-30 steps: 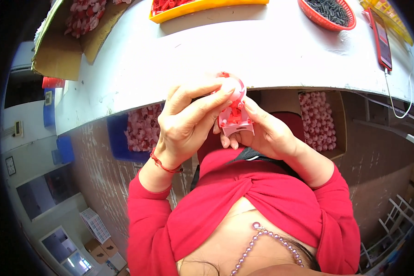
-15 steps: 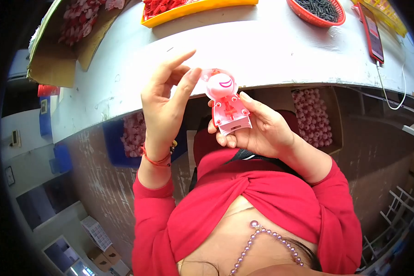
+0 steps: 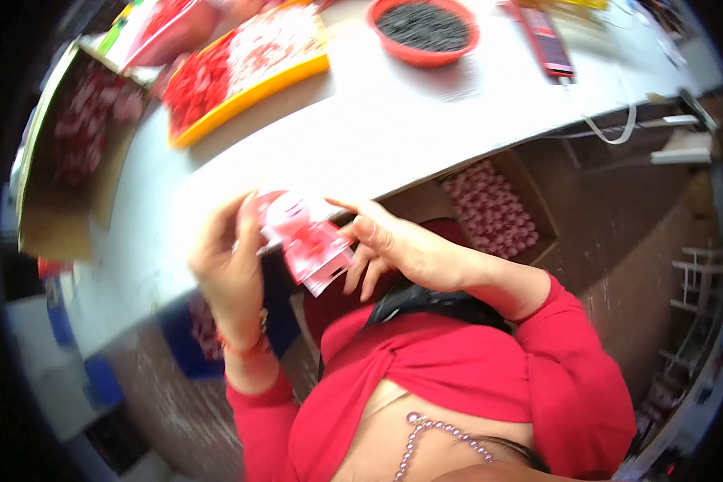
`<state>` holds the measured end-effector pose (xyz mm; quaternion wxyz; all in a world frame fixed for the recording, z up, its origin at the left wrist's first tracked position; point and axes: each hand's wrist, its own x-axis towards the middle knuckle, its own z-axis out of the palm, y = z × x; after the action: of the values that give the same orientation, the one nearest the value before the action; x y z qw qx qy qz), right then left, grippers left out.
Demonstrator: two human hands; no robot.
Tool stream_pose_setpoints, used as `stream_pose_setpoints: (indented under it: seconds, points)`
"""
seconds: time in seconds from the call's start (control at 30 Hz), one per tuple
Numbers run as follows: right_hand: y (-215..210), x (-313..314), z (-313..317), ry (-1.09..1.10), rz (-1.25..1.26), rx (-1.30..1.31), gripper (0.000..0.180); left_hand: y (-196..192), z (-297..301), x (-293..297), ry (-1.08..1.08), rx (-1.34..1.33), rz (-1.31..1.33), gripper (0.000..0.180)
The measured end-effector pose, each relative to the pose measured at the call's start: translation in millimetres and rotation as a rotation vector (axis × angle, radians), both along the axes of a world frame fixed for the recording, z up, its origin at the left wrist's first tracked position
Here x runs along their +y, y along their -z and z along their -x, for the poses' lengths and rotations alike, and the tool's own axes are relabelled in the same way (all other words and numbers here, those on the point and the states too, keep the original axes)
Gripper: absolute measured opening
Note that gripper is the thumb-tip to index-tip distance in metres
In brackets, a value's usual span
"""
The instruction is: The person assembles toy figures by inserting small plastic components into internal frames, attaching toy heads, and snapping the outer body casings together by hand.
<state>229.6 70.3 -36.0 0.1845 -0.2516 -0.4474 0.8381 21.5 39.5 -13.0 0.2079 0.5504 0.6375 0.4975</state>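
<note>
A pink plastic toy half-shell [image 3: 315,251], with a round white-and-pink head piece [image 3: 287,210] at its upper end, is tilted above the table's front edge. My left hand [image 3: 231,249] pinches it by the head end between thumb and fingers. On its other side, my right hand [image 3: 386,245] has its fingers spread around the shell's right edge, close to it; whether a fingertip touches is hard to tell. Both hands and the shell are smeared by motion, so the inside of the shell shows only as red shapes.
On the white table [image 3: 337,136] are a yellow tray [image 3: 253,98] of red and pale small parts, a red basket [image 3: 422,56] of black screws and a phone [image 3: 548,44] on a cable. Cardboard boxes [image 3: 64,221] [image 3: 538,217] and a blue bin [image 3: 269,329] hold pink parts.
My right hand has loosened its grip on the shell and spread its fingers, while my left hand now holds it by the head. The view has turned, showing more of the yellow tray.
</note>
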Motion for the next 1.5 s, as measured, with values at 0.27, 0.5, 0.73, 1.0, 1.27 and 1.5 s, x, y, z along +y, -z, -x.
stream_pose_setpoints:
  seconds: [0.27, 0.5, 0.73, 1.0, 1.27, 1.5]
  points:
    - [3.0, 119.0, -164.0, 1.334, -1.760, -1.259, 0.030, -4.9, 10.2, -1.9, -0.054, -0.056, -0.083, 0.013]
    - [27.9, 173.5, -190.4, 1.177, -1.643, -1.543, 0.040, -1.1, 12.6, 0.1, -0.073, -0.067, -0.087, 0.014]
    - [13.5, 177.7, -179.9, 1.161, -1.712, -1.592, 0.042, -7.6, 16.7, -4.4, -0.104, -0.063, -0.107, 0.013]
    - [-15.8, 52.1, -62.5, 0.719, -0.950, -0.248, 0.033, -8.9, -0.4, -4.1, -0.050, -0.111, -0.097, 0.013]
    - [-0.8, 4.6, -3.3, 0.130, 0.290, 0.324, 0.062, -27.7, -33.1, 14.7, 0.210, 0.030, -0.081, 0.010]
    - [-13.0, 1.8, -15.0, 0.090, 0.482, 0.395, 0.073, -33.1, -47.9, 32.6, 0.337, 0.149, -0.144, 0.011]
